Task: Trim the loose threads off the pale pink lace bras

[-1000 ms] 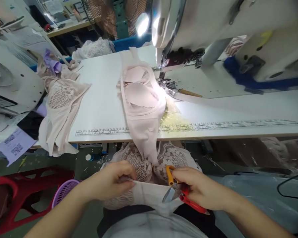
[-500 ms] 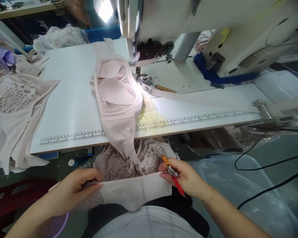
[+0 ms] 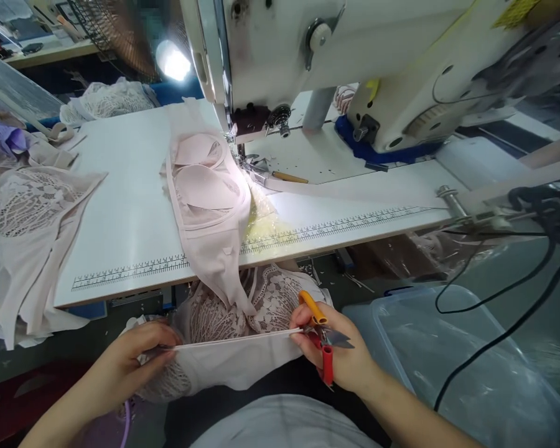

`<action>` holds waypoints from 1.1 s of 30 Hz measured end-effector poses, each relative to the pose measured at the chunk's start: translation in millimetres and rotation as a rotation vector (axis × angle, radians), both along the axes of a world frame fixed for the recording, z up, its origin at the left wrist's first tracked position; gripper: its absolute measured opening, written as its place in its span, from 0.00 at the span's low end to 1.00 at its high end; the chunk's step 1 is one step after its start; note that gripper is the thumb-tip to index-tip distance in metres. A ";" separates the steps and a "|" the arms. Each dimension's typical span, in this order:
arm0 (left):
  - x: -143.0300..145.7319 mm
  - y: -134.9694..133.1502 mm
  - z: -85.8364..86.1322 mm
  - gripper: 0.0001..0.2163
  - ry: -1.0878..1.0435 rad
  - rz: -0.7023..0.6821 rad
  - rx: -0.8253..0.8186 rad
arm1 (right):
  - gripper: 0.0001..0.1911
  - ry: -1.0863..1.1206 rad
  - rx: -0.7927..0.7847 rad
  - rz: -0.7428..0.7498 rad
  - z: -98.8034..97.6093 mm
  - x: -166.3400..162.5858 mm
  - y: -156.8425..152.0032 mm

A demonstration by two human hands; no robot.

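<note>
The sewing machine (image 3: 354, 56) fills the upper part of the view, its head hanging over the white worktop (image 3: 121, 205), which carries a printed ruler along its front edge. At the left edge of the worktop a pile of lace and pale pink garments (image 3: 23, 230) spills over the side. A clear plastic bin (image 3: 448, 361) sits on the floor at lower right, with black cables running over it. Just left of the needle lies a pale pink bra (image 3: 205, 205), its cups up; its lower end drops over the front edge of the worktop and runs down into the lace bundle (image 3: 261, 298) in the person's lap.

Below that, a pink fabric band (image 3: 242, 358) is stretched nearly level between the two hands, its top edge pulled taut. The left hand (image 3: 140, 351) pinches the band's left end, grip closed on the cloth. The right hand (image 3: 333, 351) pinches the right end with thumb and forefinger while also holding the thread snips (image 3: 324, 339), orange and red handles in the palm, blades pointing right and away from the cloth.

The step in hand looks like checking or trimming the band's edge under tension. A next move would call for holding that tension with the left hand while the right turns the blades toward any loose thread, cutting close without nicking the seam.
</note>
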State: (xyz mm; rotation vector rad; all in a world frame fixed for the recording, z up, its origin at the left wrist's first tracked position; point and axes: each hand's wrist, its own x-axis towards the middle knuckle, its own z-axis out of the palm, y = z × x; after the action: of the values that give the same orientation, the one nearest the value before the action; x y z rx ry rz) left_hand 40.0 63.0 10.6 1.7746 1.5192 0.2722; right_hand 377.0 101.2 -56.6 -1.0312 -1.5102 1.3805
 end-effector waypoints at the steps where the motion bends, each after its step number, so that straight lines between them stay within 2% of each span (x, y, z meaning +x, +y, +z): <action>1: 2.7 2.6 0.4 0.10 0.078 -0.014 0.017 | 0.05 -0.008 0.005 -0.003 2.2 -0.7 0.2; 5: 37.6 12.0 8.8 0.11 0.383 -0.107 0.225 | 0.08 -0.041 0.015 0.013 10.3 -4.4 2.5; 7: 67.6 17.1 15.6 0.13 0.257 -0.227 0.308 | 0.09 -0.051 0.022 0.036 14.6 -6.3 3.4; 9: 98.0 24.4 20.0 0.13 0.072 -0.321 0.241 | 0.10 -0.060 0.032 0.066 19.0 -8.1 3.7; 13: 136.2 40.5 14.2 0.14 -0.165 -0.303 0.140 | 0.05 -0.102 0.031 0.104 25.7 -9.0 2.7; 16: 143.4 44.5 2.9 0.14 -0.309 -0.219 0.110 | 0.05 -0.168 -0.003 0.125 28.7 -2.6 6.1; 19: 143.5 41.6 -4.0 0.10 -0.465 -0.103 0.198 | 0.19 -0.230 0.034 0.208 31.2 11.9 18.4; 22: 142.8 37.6 -4.7 0.07 -0.575 -0.055 0.306 | 0.32 -0.320 0.128 0.321 31.7 27.1 33.7; 27: 142.3 35.2 -4.9 0.07 -0.589 0.027 0.444 | 0.42 -0.471 0.187 0.459 26.6 31.7 39.8; 30: 142.0 36.0 -7.0 0.09 -0.565 0.105 0.465 | 0.49 -0.529 0.141 0.537 24.1 26.2 34.9; 33: 142.2 37.0 -8.3 0.10 -0.542 0.166 0.487 | 0.51 -0.559 0.061 0.582 24.7 21.9 33.2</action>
State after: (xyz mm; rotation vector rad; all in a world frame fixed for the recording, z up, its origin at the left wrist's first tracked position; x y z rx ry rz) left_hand 182.2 100.1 2.3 1.7251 1.2602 1.1880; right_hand 398.9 134.4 -32.0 -1.0330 -2.3933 1.4782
